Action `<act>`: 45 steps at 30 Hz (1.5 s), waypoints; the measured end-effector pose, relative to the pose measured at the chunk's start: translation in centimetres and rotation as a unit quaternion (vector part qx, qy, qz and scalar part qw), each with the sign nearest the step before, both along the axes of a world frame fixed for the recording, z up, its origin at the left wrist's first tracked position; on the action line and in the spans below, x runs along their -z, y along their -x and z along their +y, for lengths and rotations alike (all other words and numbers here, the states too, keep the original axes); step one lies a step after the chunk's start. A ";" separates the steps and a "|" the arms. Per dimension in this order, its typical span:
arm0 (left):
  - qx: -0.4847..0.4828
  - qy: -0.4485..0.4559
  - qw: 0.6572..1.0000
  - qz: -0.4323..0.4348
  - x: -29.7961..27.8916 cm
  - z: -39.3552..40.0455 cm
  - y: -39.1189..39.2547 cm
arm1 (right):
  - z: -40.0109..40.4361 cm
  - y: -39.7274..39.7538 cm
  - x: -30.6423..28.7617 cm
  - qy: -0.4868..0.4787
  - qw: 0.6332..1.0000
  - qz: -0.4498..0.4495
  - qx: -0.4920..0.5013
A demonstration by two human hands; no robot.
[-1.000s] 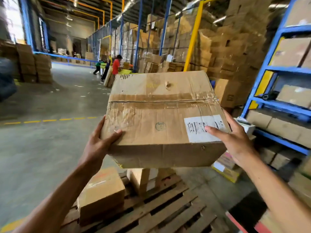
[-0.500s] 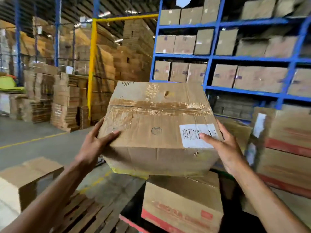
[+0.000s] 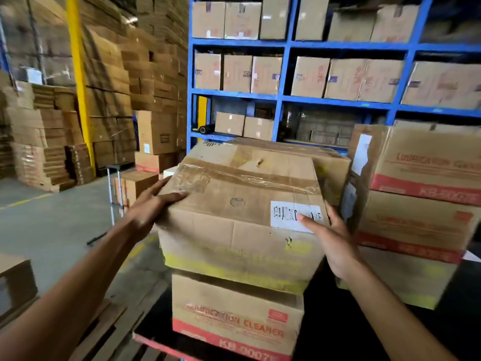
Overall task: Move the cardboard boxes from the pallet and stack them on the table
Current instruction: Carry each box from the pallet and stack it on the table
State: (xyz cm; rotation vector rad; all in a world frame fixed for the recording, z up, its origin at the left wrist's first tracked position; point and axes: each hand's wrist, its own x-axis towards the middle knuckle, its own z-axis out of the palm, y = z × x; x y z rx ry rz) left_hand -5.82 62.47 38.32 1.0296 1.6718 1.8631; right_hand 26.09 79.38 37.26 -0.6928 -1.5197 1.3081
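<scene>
Head view: taped carton (image 3: 239, 217) directly above the Lubrication Cleaner box (image 3: 234, 316), on or just over it.
Hands: left hand (image 3: 153, 204) and right hand (image 3: 330, 238) clamp the carton's opposite sides.
Bench: black top (image 3: 364, 321) under the lower box.
Advice: square the carton's edges to the lower box, then let go.
Neighbour: stacked boxes (image 3: 416, 194) right of the carton, close.

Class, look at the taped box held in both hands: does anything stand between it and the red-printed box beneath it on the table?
Nothing visible does. The taped box, held by the left hand and right hand, sits directly above the red-printed box; whether they touch is unclear.
</scene>
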 end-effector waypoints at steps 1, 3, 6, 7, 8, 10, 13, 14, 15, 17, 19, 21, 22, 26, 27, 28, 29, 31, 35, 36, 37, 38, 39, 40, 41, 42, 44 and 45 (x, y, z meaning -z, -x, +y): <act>0.005 0.006 1.000 -0.004 0.0 0.8 0.4 | 0.4 0.3 0.3 0.006 1.000 -0.004 0.000; 0.030 0.031 0.999 -0.021 0.6 2.3 1.0 | 0.9 1.0 1.1 0.029 1.000 -0.012 -0.006; 0.021 0.048 0.998 -0.045 2.2 3.9 1.9 | 1.4 1.9 2.0 0.051 0.999 -0.004 0.001; 0.013 0.043 0.997 -0.056 2.5 4.4 2.1 | 1.5 2.1 2.2 0.054 0.998 0.002 0.009; 0.010 0.042 0.997 -0.067 2.7 4.8 2.5 | 1.7 2.3 2.3 0.054 0.998 0.008 0.015; 0.017 0.046 0.996 -0.078 2.6 5.5 2.8 | 2.0 2.6 2.2 0.051 0.998 0.012 0.021; 0.021 0.044 0.996 -0.076 2.5 6.2 3.0 | 2.4 2.5 2.1 0.055 0.998 0.002 0.030; 0.022 0.044 0.996 -0.073 2.6 6.4 3.0 | 2.6 2.5 2.1 0.057 0.998 0.001 0.035; 0.023 0.041 0.996 -0.072 2.7 6.6 2.9 | 2.6 2.4 2.1 0.059 0.998 0.000 0.037; 0.017 0.037 0.997 -0.068 2.9 6.8 2.7 | 2.6 2.2 2.3 0.059 0.998 -0.008 0.038; 0.007 0.031 0.997 -0.064 3.2 7.0 2.6 | 2.4 2.1 2.5 0.056 0.998 -0.014 0.037; 0.004 0.030 0.998 -0.064 3.2 6.9 2.2 | 2.1 1.8 2.5 0.054 0.998 -0.009 0.039; 0.005 0.030 0.998 -0.064 3.2 6.8 2.1 | 2.1 1.7 2.5 0.053 0.998 -0.006 0.041; 0.001 0.023 0.998 -0.061 3.5 6.3 2.1 | 2.1 1.6 2.9 0.043 0.998 -0.022 0.040; -0.005 0.020 0.998 -0.054 3.5 6.3 2.0 | 2.1 1.6 3.0 0.037 0.998 -0.026 0.035; -0.018 0.018 0.999 -0.047 3.6 6.2 1.9 | 2.0 1.6 3.0 0.033 0.998 -0.031 0.033; -0.034 0.016 0.998 -0.043 3.7 6.2 1.7 | 1.9 1.6 3.0 0.032 0.998 -0.038 0.038; -0.060 0.011 0.997 -0.044 3.9 6.0 1.5 | 1.5 1.7 2.8 0.010 0.994 -0.061 0.089; -0.079 0.006 0.996 -0.040 4.5 4.7 -0.1 | -0.1 2.8 1.6 -0.235 0.941 -0.135 0.200; -0.083 0.009 0.996 -0.029 4.9 4.2 -0.6 | -0.6 3.4 1.1 -0.291 0.925 -0.144 0.195; -0.087 0.015 0.996 -0.016 5.3 3.7 -1.0 | -1.4 4.1 0.7 -0.326 0.917 -0.144 0.177; -0.091 0.027 0.995 -0.005 5.8 3.2 -1.5 | -2.3 4.9 0.4 -0.345 0.916 -0.137 0.150; -0.100 0.043 0.994 0.008 6.2 2.4 -1.9 | -3.4 5.9 0.3 -0.350 0.921 -0.129 0.115; -0.113 0.059 0.992 0.021 6.6 1.4 -2.1 | -4.0 7.0 0.7 -0.350 0.925 -0.127 0.078; -0.116 0.076 0.990 0.031 7.0 0.3 -2.2 | -4.7 8.1 1.1 -0.349 0.926 -0.132 0.050; -0.122 0.094 0.987 0.037 7.3 -1.3 -2.2 | -5.4 9.5 1.7 -0.350 0.927 -0.133 0.023; -0.141 0.137 0.979 0.055 8.2 -5.5 -1.4 | -7.1 12.5 3.0 -0.351 0.926 -0.136 -0.034; -0.161 0.158 0.973 0.050 8.7 -8.2 -0.9 | -8.3 14.1 3.6 -0.354 0.923 -0.138 -0.061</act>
